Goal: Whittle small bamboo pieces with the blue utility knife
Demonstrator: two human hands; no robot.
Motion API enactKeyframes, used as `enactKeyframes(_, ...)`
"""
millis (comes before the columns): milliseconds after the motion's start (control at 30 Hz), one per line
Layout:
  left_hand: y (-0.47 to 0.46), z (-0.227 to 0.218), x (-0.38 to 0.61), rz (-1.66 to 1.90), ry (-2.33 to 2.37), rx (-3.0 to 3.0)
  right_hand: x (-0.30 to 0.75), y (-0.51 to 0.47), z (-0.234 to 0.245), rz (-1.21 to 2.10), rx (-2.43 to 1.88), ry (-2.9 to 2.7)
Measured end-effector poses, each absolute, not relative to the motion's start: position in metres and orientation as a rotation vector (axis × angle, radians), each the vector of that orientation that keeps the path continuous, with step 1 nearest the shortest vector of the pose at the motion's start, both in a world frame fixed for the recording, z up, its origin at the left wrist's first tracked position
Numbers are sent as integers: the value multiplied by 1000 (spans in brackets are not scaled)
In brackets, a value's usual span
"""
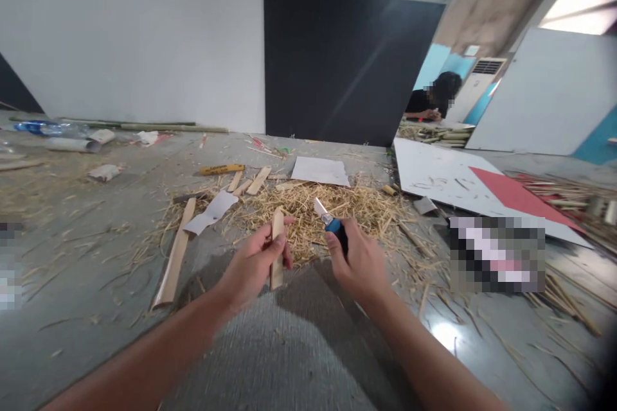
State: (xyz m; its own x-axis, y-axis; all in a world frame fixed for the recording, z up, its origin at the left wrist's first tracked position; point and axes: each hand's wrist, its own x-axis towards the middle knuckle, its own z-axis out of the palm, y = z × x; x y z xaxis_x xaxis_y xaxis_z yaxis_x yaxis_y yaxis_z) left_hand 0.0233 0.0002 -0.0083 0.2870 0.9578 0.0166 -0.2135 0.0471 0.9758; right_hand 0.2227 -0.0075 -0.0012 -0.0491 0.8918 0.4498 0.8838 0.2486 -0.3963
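Observation:
My left hand [255, 257] is closed around a short flat strip of pale wood [277, 270], which stands nearly upright with its narrowed end pointing away from me. In my right hand [361, 260] is a utility knife [333, 225] with a blue and black handle. Its blade points forward and left, apart from the wood. Beyond both hands a heap of straw-coloured shavings [308, 202] covers the floor. A longer wood strip [176, 257] lies to the left, beside a scrap of white paper [212, 212].
Short wood pieces [259, 180], a yellow tube [222, 169] and a white sheet [321, 170] lie behind the shavings. White and black panels [347, 64] stand at the back. A white board [434, 170] with a red sheet lies right. A person [436, 96] sits far off.

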Motion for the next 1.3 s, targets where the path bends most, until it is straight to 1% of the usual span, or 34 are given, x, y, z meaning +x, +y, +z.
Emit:
enactKeyframes(233,-2,-10,27,1045,872,1182,215,-7,-4,130,-1525,-1813)
enactKeyframes(533,-8,-9,29,887,917,1276,207,-9,-1,543,-1193,-1659)
enactKeyframes(800,-12,-8,31,799,887,1319,209,-9,0,719,-1094,-1607)
enactKeyframes(1033,-12,-10,29,691,808,1366,215,-6,-3,952,-942,-1570)
enactKeyframes(1067,-12,-11,29,686,782,1349,216,-7,-2,944,-938,-1597)
enactKeyframes(1133,-13,-12,29,702,750,1309,217,-10,1,826,-974,-1699)
enactKeyframes(1300,-13,-13,26,790,790,1183,218,-19,11,333,-1216,-2116)
